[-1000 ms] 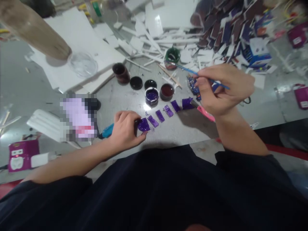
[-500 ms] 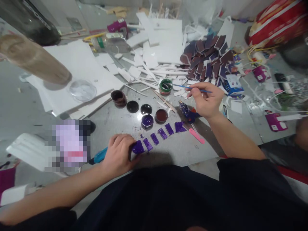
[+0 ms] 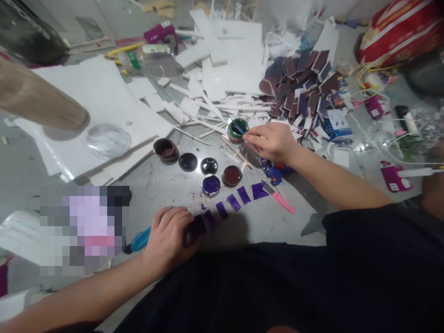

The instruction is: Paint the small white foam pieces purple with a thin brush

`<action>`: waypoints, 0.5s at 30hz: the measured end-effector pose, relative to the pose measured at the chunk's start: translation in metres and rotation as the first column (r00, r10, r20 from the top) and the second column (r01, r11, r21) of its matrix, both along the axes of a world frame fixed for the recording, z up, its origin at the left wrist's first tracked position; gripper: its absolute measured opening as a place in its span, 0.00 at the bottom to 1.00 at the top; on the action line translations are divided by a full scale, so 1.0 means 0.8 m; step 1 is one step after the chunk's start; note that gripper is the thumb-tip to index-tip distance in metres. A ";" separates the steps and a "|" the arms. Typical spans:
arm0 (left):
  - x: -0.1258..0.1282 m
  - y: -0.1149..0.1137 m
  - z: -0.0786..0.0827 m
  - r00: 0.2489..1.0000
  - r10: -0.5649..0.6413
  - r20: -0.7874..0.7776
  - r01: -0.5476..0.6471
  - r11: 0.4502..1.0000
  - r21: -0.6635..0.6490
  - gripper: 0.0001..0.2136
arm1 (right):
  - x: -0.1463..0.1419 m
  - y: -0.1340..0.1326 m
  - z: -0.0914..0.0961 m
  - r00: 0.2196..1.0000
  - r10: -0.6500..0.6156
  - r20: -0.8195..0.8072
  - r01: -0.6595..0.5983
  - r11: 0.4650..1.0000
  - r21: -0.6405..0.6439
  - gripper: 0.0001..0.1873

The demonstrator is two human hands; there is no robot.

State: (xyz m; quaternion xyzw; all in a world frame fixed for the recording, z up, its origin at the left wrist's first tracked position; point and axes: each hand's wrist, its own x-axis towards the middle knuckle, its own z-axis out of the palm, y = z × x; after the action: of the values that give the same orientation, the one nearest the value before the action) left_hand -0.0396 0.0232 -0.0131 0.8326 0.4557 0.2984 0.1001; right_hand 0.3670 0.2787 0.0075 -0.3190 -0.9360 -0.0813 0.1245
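Note:
My right hand (image 3: 272, 143) is closed round a thin blue paintbrush (image 3: 239, 126), its tip down in a small open jar of dark green paint (image 3: 230, 132). Curled low on the table, my left hand (image 3: 169, 238) grips the left end of a purple-painted piece (image 3: 198, 225). A blue-handled tool (image 3: 139, 239) lies partly under that hand. Several more purple strips (image 3: 234, 202) run in a slanting row to the right. Above them stand a purple paint lid (image 3: 211, 185), a dark red one (image 3: 232, 175), two dark ones (image 3: 188, 162) and a brown jar (image 3: 166, 151).
White board scraps (image 3: 239, 69) and a heap of dark painted pieces (image 3: 294, 83) cover the back. A pink-handled tool (image 3: 284, 202) lies right of the strips. At left are a clear round lid (image 3: 108, 140), a tan cylinder (image 3: 41, 97) and a blurred-out phone-like thing (image 3: 90, 219).
My right hand has moved left and closer to the green jar, tilting the brush more steeply into it. My left hand stays by the purple piece. The view has shifted slightly.

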 end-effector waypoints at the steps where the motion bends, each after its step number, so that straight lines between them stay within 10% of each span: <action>1: 0.000 0.000 0.000 1.000 -0.002 -0.003 0.002 1.000 0.001 0.18 | 0.000 0.002 0.001 1.000 0.003 0.022 -0.003 1.000 -0.003 0.21; 9: -0.002 0.004 -0.002 0.999 -0.004 -0.045 0.005 1.000 0.016 0.20 | 0.005 0.005 0.017 0.991 -0.130 0.009 0.130 0.989 -0.070 0.25; 15: 0.004 0.004 0.001 0.998 0.035 -0.054 -0.034 0.999 0.027 0.22 | 0.036 -0.079 0.025 0.982 -0.083 -0.168 0.038 0.965 -0.259 0.16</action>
State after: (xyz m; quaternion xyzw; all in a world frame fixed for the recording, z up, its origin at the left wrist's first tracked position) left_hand -0.0368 0.0268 -0.0121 0.8337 0.4688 0.2831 0.0716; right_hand 0.3960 0.2156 0.0275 -0.3668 -0.9137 0.0644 0.1628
